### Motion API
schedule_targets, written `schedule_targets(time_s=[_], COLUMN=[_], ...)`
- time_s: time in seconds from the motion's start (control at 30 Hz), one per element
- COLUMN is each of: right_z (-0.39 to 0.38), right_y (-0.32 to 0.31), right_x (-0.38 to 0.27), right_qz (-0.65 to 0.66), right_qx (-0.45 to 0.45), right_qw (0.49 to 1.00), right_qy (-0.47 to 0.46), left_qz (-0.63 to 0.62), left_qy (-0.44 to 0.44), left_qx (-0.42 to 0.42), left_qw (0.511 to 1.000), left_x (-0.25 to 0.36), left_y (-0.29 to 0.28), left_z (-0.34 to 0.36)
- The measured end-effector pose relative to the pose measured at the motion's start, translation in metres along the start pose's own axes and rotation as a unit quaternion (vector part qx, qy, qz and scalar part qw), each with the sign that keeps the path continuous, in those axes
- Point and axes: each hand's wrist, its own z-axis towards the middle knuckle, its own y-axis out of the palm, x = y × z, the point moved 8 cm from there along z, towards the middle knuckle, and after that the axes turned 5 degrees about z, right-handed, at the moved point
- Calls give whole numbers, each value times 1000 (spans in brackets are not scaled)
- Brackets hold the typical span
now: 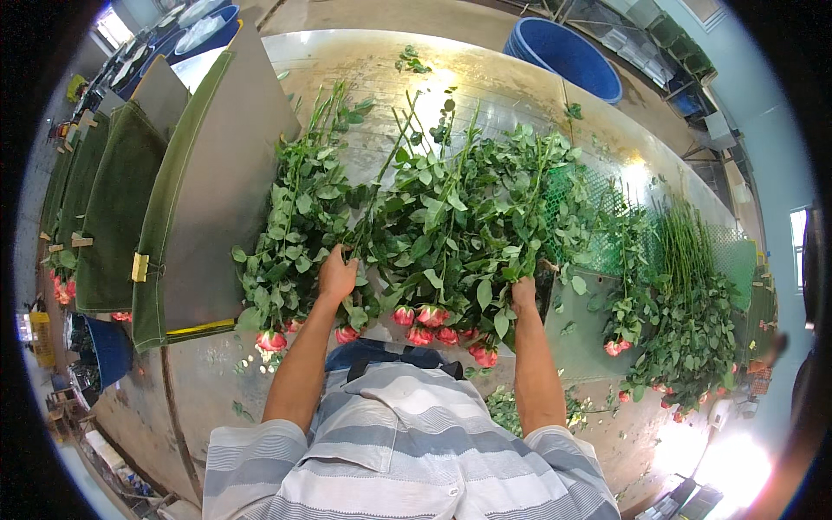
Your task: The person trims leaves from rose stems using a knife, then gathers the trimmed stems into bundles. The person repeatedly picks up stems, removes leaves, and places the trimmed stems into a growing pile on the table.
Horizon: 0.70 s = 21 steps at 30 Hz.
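Note:
Pink-and-cream roses (422,326) lie across a metal table in front of me, blooms toward my body and leafy stems pointing away. My left hand (337,274) is closed on a rose stem between the left pile (299,204) and the middle pile (433,212). On the right side of the middle pile, my right hand (523,293) is closed around a rose among the leaves, just above the blooms at the near edge. Leaves partly cover the fingers of both hands.
Green-edged upright divider panels (204,191) stand at the left. Green mesh (598,217) lies to the right, beside another rose pile (685,303). A blue tub (563,59) stands beyond the table. Fallen leaves and petals litter the floor (199,390).

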Motion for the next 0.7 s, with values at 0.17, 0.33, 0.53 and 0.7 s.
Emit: schedule_targets(time_s=[0.17, 0.33, 0.53, 0.7], right_z=[-47, -37, -43, -55], right_y=[36, 13, -2, 1], right_x=[-56, -69, -85, -111], right_qz=[-117, -193, -292, -374], right_qx=[-9, 21, 56, 39], right_qw=[993, 960, 893, 870], right_qy=[-11, -203, -338, -319], left_qz=[-18, 10, 266, 138], left_qy=[50, 164, 130, 217], left_qx=[50, 221, 368, 373], left_qw=[997, 961, 881, 891], left_x=[4, 48, 21, 73], left_y=[-19, -118, -199, -162], left_z=[-10, -62, -80, -118])
